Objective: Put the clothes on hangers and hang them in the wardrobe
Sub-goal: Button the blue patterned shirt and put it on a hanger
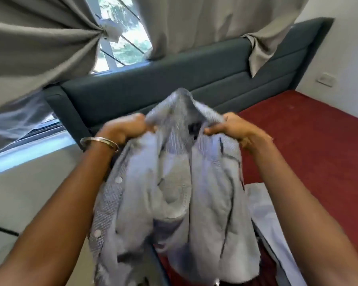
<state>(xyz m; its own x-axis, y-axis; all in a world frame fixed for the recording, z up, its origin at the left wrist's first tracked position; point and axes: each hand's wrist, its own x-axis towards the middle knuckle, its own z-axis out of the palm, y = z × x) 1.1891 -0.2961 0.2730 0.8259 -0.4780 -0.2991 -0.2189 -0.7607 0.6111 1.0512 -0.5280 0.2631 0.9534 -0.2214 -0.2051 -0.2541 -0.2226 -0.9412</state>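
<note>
A light grey-blue striped button shirt hangs in front of me, held up by its collar area. My left hand, with a metal bangle on the wrist, grips the fabric at the left of the collar. My right hand grips it at the right. The shirt droops in folds down to the bottom of the view, white buttons showing along its left edge. Something dark shows inside the collar opening; I cannot tell what it is. No hanger or wardrobe is clearly visible.
A bed with a dark red cover lies to the right, its dark green padded headboard behind the shirt. Another pale garment lies on the bed. Grey curtains frame a barred window. Pale floor is at left.
</note>
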